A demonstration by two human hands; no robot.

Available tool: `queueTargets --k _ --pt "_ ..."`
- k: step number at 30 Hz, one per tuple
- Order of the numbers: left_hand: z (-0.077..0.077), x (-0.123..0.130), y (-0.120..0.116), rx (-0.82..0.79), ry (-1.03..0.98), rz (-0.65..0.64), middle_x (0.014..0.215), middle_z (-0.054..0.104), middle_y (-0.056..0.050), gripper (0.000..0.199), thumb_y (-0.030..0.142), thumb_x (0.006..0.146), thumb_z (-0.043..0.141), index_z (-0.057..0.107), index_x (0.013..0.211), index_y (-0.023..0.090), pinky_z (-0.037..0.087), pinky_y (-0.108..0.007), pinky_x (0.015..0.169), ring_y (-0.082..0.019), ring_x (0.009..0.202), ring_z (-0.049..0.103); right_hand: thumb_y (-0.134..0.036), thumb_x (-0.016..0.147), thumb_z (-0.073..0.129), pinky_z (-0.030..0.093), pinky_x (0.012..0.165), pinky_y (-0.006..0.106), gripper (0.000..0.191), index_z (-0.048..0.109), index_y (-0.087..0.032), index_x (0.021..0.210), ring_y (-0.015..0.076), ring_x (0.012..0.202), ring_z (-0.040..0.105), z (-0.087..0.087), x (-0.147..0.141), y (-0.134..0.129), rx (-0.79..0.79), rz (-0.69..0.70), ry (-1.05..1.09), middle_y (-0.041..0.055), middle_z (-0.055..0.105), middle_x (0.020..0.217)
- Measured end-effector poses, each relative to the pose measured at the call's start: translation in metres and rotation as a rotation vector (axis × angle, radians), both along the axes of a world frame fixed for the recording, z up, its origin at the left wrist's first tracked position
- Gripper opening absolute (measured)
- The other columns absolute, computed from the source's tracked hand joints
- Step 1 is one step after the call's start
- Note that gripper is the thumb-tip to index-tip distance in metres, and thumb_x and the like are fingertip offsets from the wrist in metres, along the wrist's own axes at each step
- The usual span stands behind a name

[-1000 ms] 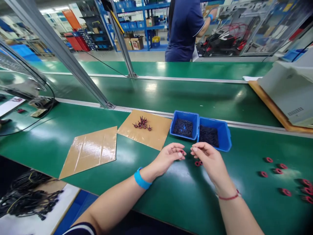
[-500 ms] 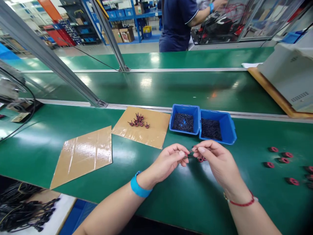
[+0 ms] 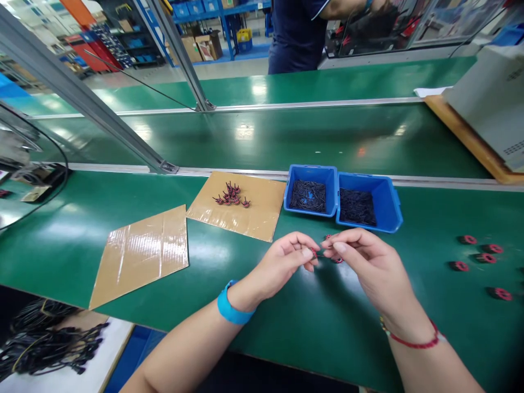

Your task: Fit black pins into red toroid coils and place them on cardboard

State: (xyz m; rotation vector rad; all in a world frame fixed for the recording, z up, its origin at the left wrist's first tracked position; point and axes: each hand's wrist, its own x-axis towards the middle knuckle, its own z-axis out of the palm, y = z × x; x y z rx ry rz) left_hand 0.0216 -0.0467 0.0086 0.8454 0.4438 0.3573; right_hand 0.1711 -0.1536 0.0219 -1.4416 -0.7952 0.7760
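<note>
Red part [image 3: 314, 252] inside table edge [image 3: 139, 318]

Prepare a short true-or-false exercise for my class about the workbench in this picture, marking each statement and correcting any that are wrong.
1. The left hand has a small red part between its fingers. True.

2. The right hand is inside a bin. False: it is in front of the blue bins, its fingertips close to the left hand's.

3. A pile of small parts lies on the cardboard sheet nearer the blue bins. True.

4. The blue wristband is on the right wrist. False: the blue wristband is on the left wrist.

5. The loose red rings at the right lie directly on the green table. True.
</note>
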Motion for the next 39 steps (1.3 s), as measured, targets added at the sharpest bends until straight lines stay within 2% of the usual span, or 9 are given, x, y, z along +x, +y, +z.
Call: queueTargets --k 24,39 --pt "0.001 -0.003 -0.001 0.024 0.023 -0.032 0.081 0.064 -0.001 0.029 0.038 0.078 0.081 0.068 0.091 0.015 0.045 -0.027 0.070 -0.011 0.072 0.059 -0.036 0.093 0.070 0.062 0.072 0.028 0.010 0.076 -0.027 0.093 0.0165 0.081 0.074 -0.002 -0.001 -0.009 0.008 0.020 -0.137 0.0035 0.078 0.092" --pt "0.002 -0.003 0.000 -0.019 0.005 -0.042 0.079 0.064 -0.001 0.028 0.036 0.078 0.082 0.069 0.090 0.015 0.045 -0.024 0.068 -0.010 0.070 0.060 -0.031 0.094 0.070 0.063 0.074 0.025 0.006 0.075 -0.030 0.095 0.0148 0.083 0.075 -0.001 -0.003 -0.012 0.041 0.026 -0.139 0.0011 0.078 0.094"
